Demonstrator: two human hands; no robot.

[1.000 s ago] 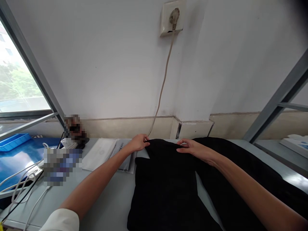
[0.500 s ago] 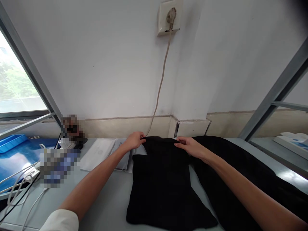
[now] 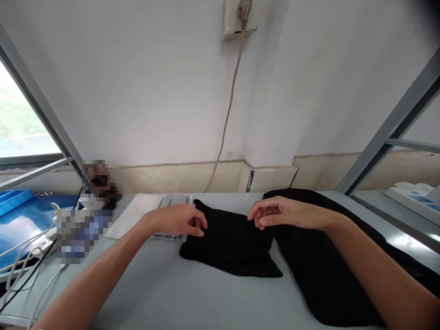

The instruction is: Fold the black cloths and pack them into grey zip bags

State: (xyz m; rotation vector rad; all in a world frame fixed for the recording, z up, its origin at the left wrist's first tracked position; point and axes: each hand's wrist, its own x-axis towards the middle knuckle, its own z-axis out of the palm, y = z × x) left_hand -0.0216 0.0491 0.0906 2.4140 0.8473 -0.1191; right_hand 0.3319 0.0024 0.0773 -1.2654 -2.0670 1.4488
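Note:
A black cloth garment [image 3: 237, 243] lies on the grey table, now a short, wide shape with a pointed corner at its near right. My left hand [image 3: 184, 221] is over its left edge, fingers loosely bent and holding nothing. Above the garment's right side is my right hand [image 3: 271, 213], its fingers slightly curled and apart, with nothing in them. To the right, a larger black cloth [image 3: 319, 266] spreads under my right forearm. Whether the two black pieces are joined is hidden by my hand and the dark fabric.
Left of the garment lie clear-wrapped flat packets [image 3: 134, 215]. White cables [image 3: 32, 256] and a blue tray [image 3: 15, 201] are at far left. A power cord [image 3: 228, 110] hangs down the wall behind the table. Grey metal posts [image 3: 388, 123] slant at both sides.
The garment's near part no longer reaches toward me; it is shorter, folded over. Both hands have let go of its far edge. The view has shifted slightly.

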